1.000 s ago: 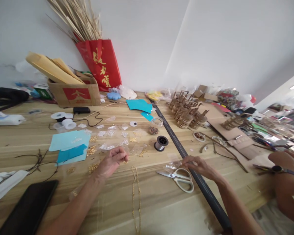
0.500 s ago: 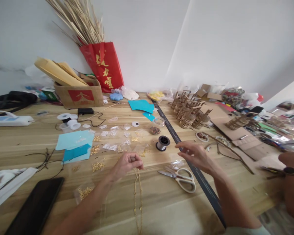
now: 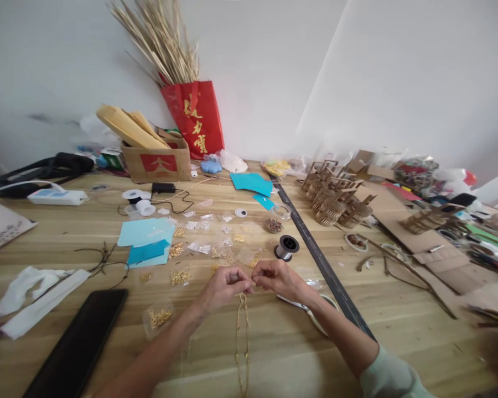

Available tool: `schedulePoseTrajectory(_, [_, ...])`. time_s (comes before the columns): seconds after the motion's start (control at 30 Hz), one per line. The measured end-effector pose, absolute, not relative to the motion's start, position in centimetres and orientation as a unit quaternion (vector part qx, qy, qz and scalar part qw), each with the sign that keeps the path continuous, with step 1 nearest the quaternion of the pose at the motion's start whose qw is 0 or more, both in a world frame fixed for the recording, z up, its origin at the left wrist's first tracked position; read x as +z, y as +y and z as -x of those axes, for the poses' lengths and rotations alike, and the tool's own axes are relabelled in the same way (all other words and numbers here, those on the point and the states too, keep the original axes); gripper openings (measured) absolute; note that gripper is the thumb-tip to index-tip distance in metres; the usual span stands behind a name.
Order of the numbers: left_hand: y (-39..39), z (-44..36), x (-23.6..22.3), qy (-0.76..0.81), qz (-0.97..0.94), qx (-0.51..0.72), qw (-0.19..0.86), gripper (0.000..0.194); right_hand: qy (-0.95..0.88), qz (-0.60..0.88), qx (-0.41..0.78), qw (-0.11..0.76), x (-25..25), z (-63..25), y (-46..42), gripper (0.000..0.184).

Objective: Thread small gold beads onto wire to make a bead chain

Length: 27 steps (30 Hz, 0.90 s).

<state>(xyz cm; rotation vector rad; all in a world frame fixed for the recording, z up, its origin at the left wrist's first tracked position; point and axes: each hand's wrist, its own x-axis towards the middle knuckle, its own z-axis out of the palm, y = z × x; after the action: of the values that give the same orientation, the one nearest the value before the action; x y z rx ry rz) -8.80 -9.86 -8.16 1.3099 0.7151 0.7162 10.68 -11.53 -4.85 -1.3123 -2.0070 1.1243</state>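
Note:
A gold chain necklace (image 3: 247, 337) with small beads hangs in a long loop below my left hand (image 3: 229, 284), whose thumb and fingers are pinched on its upper end. My right hand (image 3: 275, 278) is closed in a pinch right beside the left fingertips; what lies between its fingers is too small to make out. Under my right forearm lie scissors (image 3: 326, 318) with pale handles, partly covered. Just beyond the right hand stands a spool of clear thread (image 3: 288, 247). Small bags of gold findings (image 3: 180, 276) are spread to the left.
A black phone (image 3: 81, 342) lies at the front left, near blue paper sheets (image 3: 145, 235). Small woven baskets (image 3: 332, 199) stand at the back right, beyond a dark strip (image 3: 315, 260). A red bag (image 3: 199, 119) and a cardboard box (image 3: 157, 164) stand against the wall.
My right hand has moved left from beyond the scissors and now meets the left hand, its fingers closing from apart to a pinch. The view has shifted left.

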Motion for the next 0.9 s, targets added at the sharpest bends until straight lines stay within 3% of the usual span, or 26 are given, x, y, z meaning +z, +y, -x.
schedulePoseTrajectory(0.2, [-9.4,9.0,-8.9,0.338,-0.534,0.348,0.692,0.028,-0.754,0.505,0.361,0.216,-4.8,-11.5,-11.4,0.011])
schedulePoseTrajectory(0.43, [-9.4,9.0,-9.4,0.342,-0.52,0.349,0.7,0.03,-0.79,0.541,0.266,0.114,-4.0,-12.1,-11.8,0.012])
schedulePoseTrajectory(0.67, [-9.8,8.8,-9.3,0.339,-0.523,0.353,0.697,0.032,-0.767,0.551,0.277,0.175,-3.6,-10.0,-11.4,0.03])
schedulePoseTrajectory(0.9, [-9.6,9.0,-9.8,0.324,-0.518,0.367,0.702,0.03,-0.766,0.487,0.341,0.243,-5.3,-8.5,-10.7,0.013])
